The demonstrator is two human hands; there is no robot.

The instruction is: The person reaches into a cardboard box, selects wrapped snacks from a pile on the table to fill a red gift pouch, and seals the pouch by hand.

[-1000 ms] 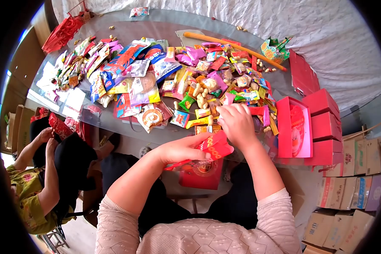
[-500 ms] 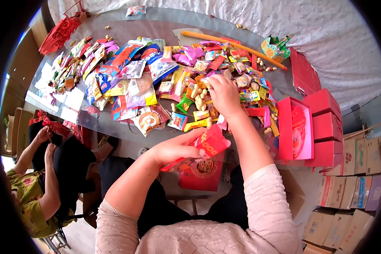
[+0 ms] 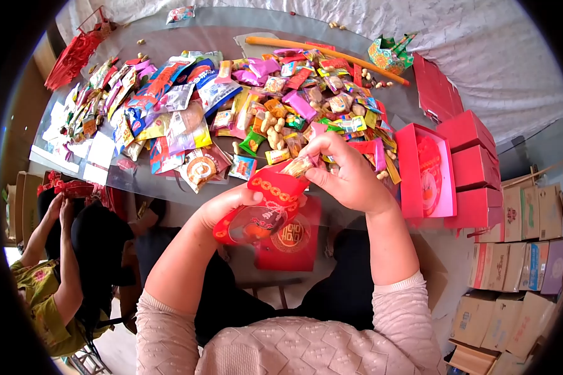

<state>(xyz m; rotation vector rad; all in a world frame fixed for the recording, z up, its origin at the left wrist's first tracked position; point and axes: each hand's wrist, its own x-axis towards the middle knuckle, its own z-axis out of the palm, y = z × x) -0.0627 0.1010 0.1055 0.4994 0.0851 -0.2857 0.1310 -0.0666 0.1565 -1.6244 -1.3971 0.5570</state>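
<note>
My left hand (image 3: 224, 205) is closed round a red paper pouch (image 3: 273, 195) with gold print and a clear window, tilted over my lap. At the pouch's upper end, my right hand (image 3: 355, 179) pinches a small wrapped snack (image 3: 299, 165) between thumb and fingertips. The snack's lower end meets the pouch's mouth; how far it is inside I cannot tell. Behind the pouch lies a flat red item (image 3: 292, 242) with a gold emblem. Beyond my hands spreads a heap of wrapped sweets (image 3: 301, 105), with peanuts (image 3: 273, 127) at its near side.
Large snack packets (image 3: 187, 125) cover the left of the glass table (image 3: 169, 195). At right stand an open red box (image 3: 408, 175) and several stacked red boxes (image 3: 469, 167). An orange stick (image 3: 331, 55) lies across the back. Another person's hands (image 3: 61, 206) are at lower left.
My right hand has come back from the sweets heap to the pouch with a wrapped snack. The left hand has tilted the pouch, so more of its printed front shows. The view has shifted slightly.
</note>
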